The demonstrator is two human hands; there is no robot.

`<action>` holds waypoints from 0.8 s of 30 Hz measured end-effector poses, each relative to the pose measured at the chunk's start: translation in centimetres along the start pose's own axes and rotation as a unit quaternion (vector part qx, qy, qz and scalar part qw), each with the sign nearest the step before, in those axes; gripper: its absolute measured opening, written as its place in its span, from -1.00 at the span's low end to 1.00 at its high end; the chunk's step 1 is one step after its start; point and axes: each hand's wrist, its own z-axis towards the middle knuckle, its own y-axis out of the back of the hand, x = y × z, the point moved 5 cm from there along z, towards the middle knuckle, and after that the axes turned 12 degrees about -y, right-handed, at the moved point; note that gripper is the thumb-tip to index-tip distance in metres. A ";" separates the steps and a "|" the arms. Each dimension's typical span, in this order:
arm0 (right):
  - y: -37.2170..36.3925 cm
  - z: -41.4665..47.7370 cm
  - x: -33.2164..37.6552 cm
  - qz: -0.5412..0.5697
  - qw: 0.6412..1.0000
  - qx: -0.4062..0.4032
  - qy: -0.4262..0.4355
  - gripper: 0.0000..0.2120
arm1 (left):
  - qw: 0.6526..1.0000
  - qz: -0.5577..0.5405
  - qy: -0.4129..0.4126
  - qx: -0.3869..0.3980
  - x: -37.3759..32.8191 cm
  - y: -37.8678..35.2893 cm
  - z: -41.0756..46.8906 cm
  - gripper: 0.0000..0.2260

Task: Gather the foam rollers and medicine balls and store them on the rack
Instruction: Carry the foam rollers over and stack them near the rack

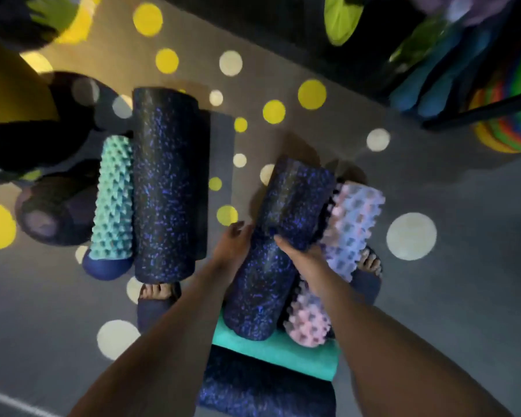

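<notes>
Right hand (301, 254) grips the near end of the short speckled roller (298, 203), fingers and thumb curled round it. Left hand (235, 245) is just left of that grip, fingers fairly straight, pressed to the side of the lower speckled roller (259, 293); nothing is pinched there.

The bundle sits between the arms. A lavender knobbed roller (354, 227) touches the gripped roller on its right. A pink knobbed roller (307, 320) lies under the right wrist. Nearer the person than the grip is a teal smooth roller (283, 353), then another speckled roller (265, 386) lowest, both lying crosswise.

Well left of the grip, on the dotted grey floor (433, 311): a long speckled roller (169, 182), with a teal spiky roller (113, 200) touching its left side. A dark medicine ball (54, 212) is further left, blurred.

The rack (478, 111) is far up and right of the grip, with blue rollers (427, 88) on it; blurred. A slippered foot (160, 296) shows below the long roller.
</notes>
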 end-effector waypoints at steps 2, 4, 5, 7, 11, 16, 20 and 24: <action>-1.4 3.7 -2.0 0.020 1.000 0.003 0.006 -0.11 | 0.998 -0.023 0.040 0.035 4.2 -2.1 2.4 -0.58; -1.7 4.5 -3.2 0.025 1.000 -0.002 0.005 -0.09 | 0.997 -0.042 0.052 0.041 6.0 -3.1 2.2 -0.67; -1.6 3.6 -3.3 0.027 1.000 -0.004 0.003 -0.01 | 0.997 -0.049 0.052 0.032 6.3 -3.1 1.5 -0.61; -1.1 1.5 -2.9 0.008 0.999 0.014 0.035 -0.02 | 0.996 -0.072 0.055 0.025 4.4 -2.5 -1.8 -0.36; 2.2 -8.5 1.4 -0.115 0.981 0.038 0.150 0.18 | 0.985 -0.157 0.037 -0.062 -4.2 0.9 -13.1 -0.62; 8.7 -36.2 16.5 -0.271 0.918 -0.025 0.290 0.21 | 0.935 -0.291 -0.057 -0.195 -20.4 5.2 -29.5 -0.68; 10.9 -52.9 25.6 -0.336 0.870 -0.031 0.360 0.11 | 0.893 -0.354 -0.156 -0.230 -31.6 8.3 -38.8 -0.56; 10.6 -61.3 30.9 -0.293 0.866 0.009 0.406 -0.15 | 0.850 -0.380 -0.274 -0.242 -40.0 11.4 -43.8 -0.45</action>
